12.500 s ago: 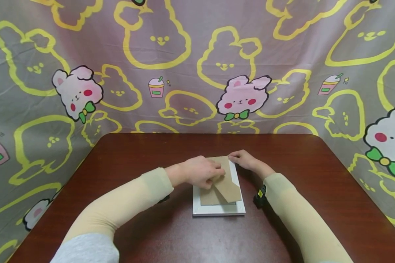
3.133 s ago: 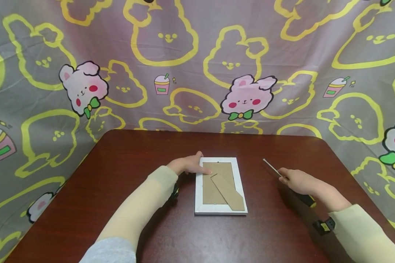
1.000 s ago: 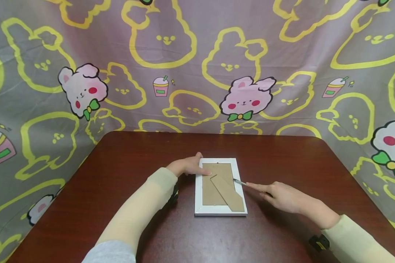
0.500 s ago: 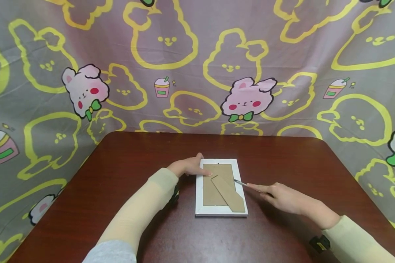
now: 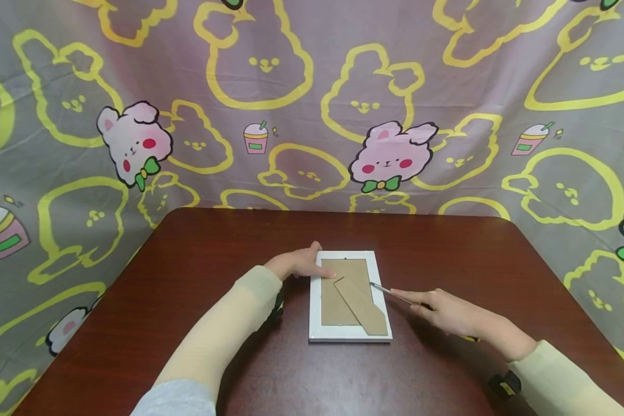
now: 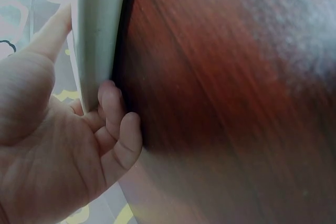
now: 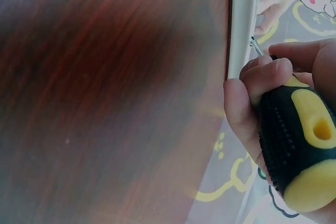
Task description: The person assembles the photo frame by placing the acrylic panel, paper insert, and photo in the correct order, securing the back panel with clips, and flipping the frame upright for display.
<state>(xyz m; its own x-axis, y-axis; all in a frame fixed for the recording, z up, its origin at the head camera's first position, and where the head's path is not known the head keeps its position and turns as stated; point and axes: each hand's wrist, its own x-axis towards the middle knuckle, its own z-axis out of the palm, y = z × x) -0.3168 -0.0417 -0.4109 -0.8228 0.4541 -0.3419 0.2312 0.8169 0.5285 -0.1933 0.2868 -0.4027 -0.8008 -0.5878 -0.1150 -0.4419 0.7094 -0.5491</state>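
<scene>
A white picture frame (image 5: 316, 312) lies face down on the table, its brown backing board (image 5: 333, 306) and slanted stand leg (image 5: 361, 309) showing. My left hand (image 5: 301, 263) grips the frame's left side, thumb over the backing. In the left wrist view, curled fingers (image 6: 113, 108) sit against the white side edge. My right hand (image 5: 449, 312) holds a screwdriver (image 7: 294, 129) with a black and yellow handle, index finger stretched along the shaft. The metal tip meets the inner right edge of the frame, beside the backing board. In the head view the hand hides most of the handle.
The dark red-brown wooden table (image 5: 229, 242) has rounded far corners. A grey curtain (image 5: 301, 69) printed with rabbits and drink cups hangs behind it and at both sides. Black wrist cameras (image 5: 505, 384) sit under the forearms.
Earlier both hands were at the frame, the left on the stand leg. Later the right hand brought the screwdriver from the right to the frame's inner edge; it has barely moved since.
</scene>
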